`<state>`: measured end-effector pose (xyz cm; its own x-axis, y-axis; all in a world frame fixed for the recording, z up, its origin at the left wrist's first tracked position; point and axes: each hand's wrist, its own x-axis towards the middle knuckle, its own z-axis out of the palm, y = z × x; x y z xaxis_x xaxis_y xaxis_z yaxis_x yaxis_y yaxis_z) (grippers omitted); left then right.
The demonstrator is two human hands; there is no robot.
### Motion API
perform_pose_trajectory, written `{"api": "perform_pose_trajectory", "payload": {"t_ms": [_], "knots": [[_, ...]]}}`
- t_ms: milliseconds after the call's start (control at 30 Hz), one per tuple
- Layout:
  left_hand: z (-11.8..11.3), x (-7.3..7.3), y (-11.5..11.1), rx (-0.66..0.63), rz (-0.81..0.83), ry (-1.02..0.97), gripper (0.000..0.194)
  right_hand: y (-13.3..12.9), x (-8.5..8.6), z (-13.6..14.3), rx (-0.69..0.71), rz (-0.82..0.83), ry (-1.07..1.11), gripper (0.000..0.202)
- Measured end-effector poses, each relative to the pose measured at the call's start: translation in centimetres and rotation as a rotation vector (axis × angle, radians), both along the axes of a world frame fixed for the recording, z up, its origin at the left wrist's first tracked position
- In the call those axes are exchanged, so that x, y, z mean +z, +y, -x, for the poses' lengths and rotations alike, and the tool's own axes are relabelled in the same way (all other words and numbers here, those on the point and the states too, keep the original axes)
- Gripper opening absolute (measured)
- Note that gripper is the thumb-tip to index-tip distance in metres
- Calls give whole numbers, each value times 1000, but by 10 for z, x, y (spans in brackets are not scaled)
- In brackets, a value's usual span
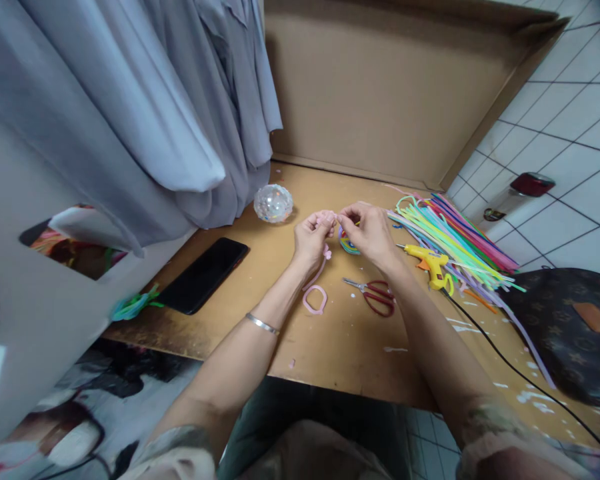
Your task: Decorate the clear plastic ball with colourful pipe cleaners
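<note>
Brown cardboard walls back a worn wooden table (340,347) beside white tiles. Above it, the left hand (313,235) and right hand (367,232) meet, fingers pinched together on a pink pipe cleaner (316,293) whose looped end lies on the table below. Nearby lie red scissors (375,295), a yellow glue gun (430,262), a pipe cleaner bundle (455,243) and a black phone (205,273). No writing is readable.

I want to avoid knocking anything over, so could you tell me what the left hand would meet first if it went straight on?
The left hand points away toward the cardboard wall. The tabletop ahead looks bare, so probably that wall first; depth is unclear.
</note>
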<state>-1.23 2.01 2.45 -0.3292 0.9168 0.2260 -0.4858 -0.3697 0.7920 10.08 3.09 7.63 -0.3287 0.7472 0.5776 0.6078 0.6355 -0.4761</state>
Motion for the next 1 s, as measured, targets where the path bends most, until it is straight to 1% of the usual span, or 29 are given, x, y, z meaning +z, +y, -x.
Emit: {"api": "perform_pose_trajectory", "payload": {"t_ms": [100,300,500,600,733,867,1000], "knots": [[0,0,-1,-1,29,13,43,0,-1,2,-15,-2,6,14],[-1,-1,-4,-11,-7,38,39,-2,-4,8,-11,-16,94,17],[-2,-4,-5,-8,12,21,38,-1,-17,15,-43,5,214,14],[-4,-4,-3,23,0,18,34,1,-23,18,-65,39,289,13],[-5,-5,-2,71,-18,41,30,-2,-26,23,-91,59,358,14],[-5,-6,-5,85,-25,83,32,-5,-27,25,-107,27,385,15],[-5,-6,-7,91,-37,99,34,-4,-32,27,-105,-52,393,18]]}}
